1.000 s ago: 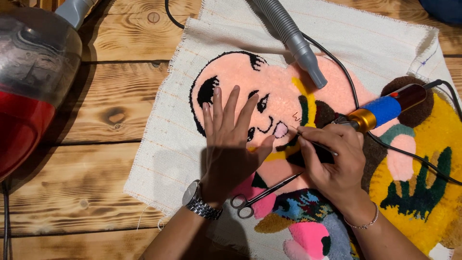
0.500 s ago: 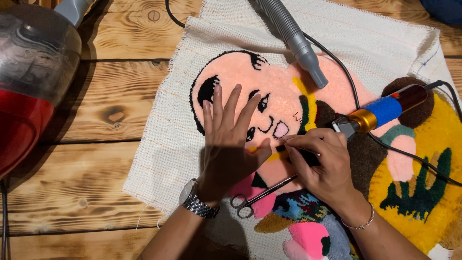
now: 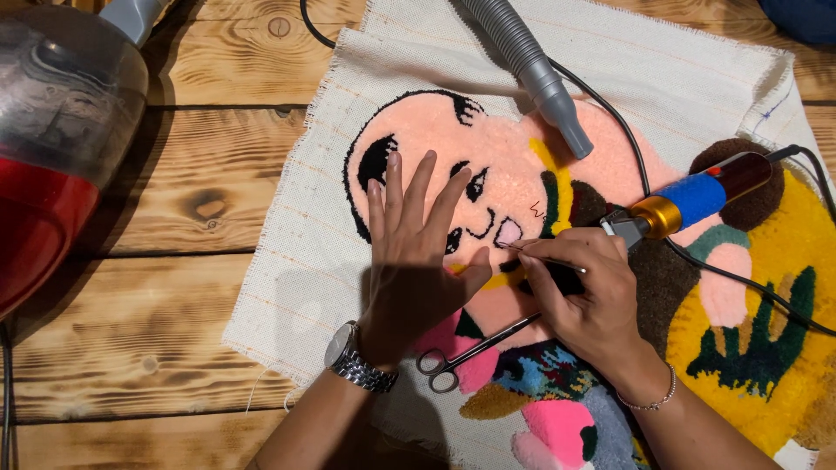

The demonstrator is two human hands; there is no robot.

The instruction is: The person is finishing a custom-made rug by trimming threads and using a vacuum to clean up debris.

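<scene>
A tufted rug [image 3: 488, 183] with a peach face outlined in black lies on cream backing cloth. My left hand [image 3: 416, 252] lies flat on the face, fingers spread, a metal watch on its wrist. My right hand [image 3: 585, 296] pinches thin metal tweezers [image 3: 535, 253], whose tip points at the mouth area of the face. Small silver scissors [image 3: 475, 350] lie on the rug below and between my hands. A trimmer [image 3: 697, 198] with a blue and gold body rests on the rug just beyond my right hand.
A grey vacuum hose nozzle [image 3: 544, 83] lies across the top of the rug. A red and clear vacuum canister [image 3: 52, 148] stands at the left on the wooden plank table [image 3: 174, 209]. Black cables [image 3: 740, 278] cross the rug's right side.
My right hand has shifted slightly and now holds the tweezers with their tip at the mouth. My left hand has stayed pressed flat on the face.
</scene>
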